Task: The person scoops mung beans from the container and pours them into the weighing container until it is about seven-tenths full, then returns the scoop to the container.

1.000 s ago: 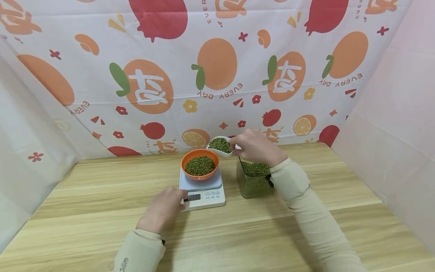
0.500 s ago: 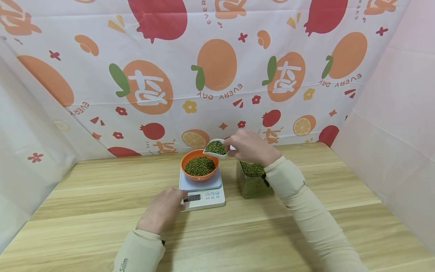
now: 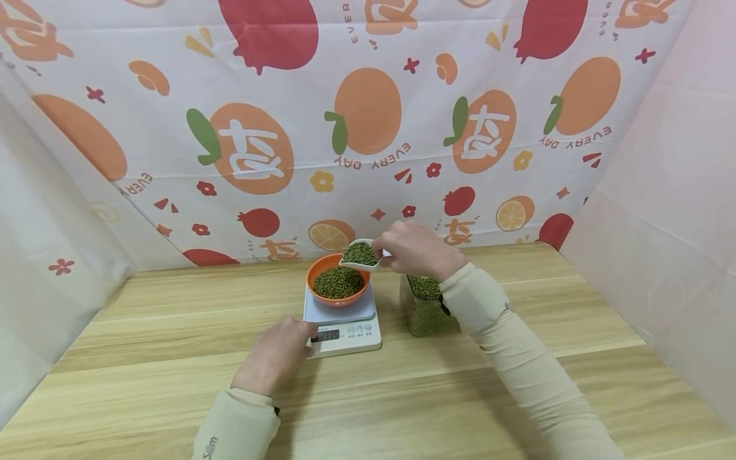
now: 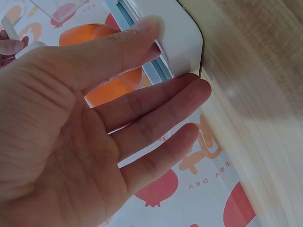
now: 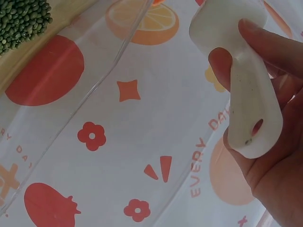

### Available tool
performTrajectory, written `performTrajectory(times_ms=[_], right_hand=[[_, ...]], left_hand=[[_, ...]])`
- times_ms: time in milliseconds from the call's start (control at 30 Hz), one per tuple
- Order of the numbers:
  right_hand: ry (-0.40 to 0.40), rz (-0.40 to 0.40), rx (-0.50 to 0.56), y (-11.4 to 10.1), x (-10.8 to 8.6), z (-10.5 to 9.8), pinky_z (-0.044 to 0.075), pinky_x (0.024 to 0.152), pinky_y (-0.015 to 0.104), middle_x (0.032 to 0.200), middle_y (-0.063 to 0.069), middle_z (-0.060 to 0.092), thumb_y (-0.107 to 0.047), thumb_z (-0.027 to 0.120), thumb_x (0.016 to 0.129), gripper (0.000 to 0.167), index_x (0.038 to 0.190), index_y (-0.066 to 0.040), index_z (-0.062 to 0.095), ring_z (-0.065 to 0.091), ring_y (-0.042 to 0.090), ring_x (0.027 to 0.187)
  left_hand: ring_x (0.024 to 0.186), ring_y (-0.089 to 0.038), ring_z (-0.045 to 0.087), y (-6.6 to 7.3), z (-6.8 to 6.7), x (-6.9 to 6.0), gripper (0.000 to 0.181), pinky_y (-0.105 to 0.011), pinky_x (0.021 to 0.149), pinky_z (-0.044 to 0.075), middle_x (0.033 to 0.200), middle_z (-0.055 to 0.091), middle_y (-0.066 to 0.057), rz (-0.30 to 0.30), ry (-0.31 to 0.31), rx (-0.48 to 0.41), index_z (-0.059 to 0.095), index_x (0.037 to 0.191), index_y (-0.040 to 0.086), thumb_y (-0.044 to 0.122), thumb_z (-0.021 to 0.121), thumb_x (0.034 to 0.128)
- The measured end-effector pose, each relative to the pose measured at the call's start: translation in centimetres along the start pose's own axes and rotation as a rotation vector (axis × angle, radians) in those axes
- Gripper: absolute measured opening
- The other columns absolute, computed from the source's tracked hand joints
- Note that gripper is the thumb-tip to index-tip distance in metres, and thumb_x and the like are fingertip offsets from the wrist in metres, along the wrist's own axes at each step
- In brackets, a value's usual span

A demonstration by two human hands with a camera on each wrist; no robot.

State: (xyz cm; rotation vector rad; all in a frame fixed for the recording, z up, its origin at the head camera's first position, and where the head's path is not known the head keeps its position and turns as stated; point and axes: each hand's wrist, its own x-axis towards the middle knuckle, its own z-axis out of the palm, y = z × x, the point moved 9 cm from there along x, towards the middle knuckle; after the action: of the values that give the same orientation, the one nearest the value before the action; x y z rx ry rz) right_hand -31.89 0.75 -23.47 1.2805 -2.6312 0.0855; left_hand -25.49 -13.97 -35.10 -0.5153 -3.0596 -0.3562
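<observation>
My right hand (image 3: 418,249) holds a white scoop (image 5: 255,109) by its handle. Green mung beans (image 3: 360,253) fill the scoop, which hangs over the right rim of an orange bowl (image 3: 368,285). More mung beans (image 3: 338,283) are heaped in that bowl. It stands on the platform of a white kitchen scale (image 3: 345,342). At the scale's front left corner, my left hand (image 3: 277,354) touches the casing with thumb and fingertips; the left wrist view shows its fingers mostly straight. The hand covers part of the scale's display (image 3: 329,335), whose digits are too small to read.
A clear container (image 3: 422,317) with more mung beans stands right of the scale, partly behind my right forearm. Everything rests on a wooden table (image 3: 368,402). A fruit-print sheet (image 3: 368,185) hangs behind the table, with pale sheets at both sides.
My right hand has moved left and slightly down with the full scoop, from beside the bowl to above its right rim. The left hand has stayed at the scale.
</observation>
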Motion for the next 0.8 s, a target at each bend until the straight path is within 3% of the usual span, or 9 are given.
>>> performTrajectory(times_ms=[333, 800], right_hand=[[-0.038, -0.005, -0.003, -0.5, 0.6, 0.4, 0.052, 0.066, 0.03, 0.083, -0.001, 0.073, -0.005, 0.075, 0.089, 0.006, 0.087, -0.011, 0.077, 0.062, 0.016, 0.07], [-0.051, -0.018, -0.034, -1.1, 0.9, 0.7, 0.053, 0.069, 0.032, 0.085, 0.0, 0.073, -0.005, 0.077, 0.089, 0.006, 0.091, -0.011, 0.078, 0.063, 0.018, 0.073]], left_hand=[[0.066, -0.017, 0.055, 0.1, -0.1, -0.2, 0.015, -0.038, 0.06, 0.049, 0.079, 0.067, -0.005, 0.03, 0.039, 0.013, 0.072, 0.088, 0.009, 0.001, 0.082, 0.0801], [0.066, -0.016, 0.055, 0.1, 0.0, -0.3, 0.015, -0.038, 0.06, 0.049, 0.08, 0.067, -0.004, 0.02, 0.023, 0.028, 0.072, 0.089, 0.009, 0.002, 0.082, 0.0807]])
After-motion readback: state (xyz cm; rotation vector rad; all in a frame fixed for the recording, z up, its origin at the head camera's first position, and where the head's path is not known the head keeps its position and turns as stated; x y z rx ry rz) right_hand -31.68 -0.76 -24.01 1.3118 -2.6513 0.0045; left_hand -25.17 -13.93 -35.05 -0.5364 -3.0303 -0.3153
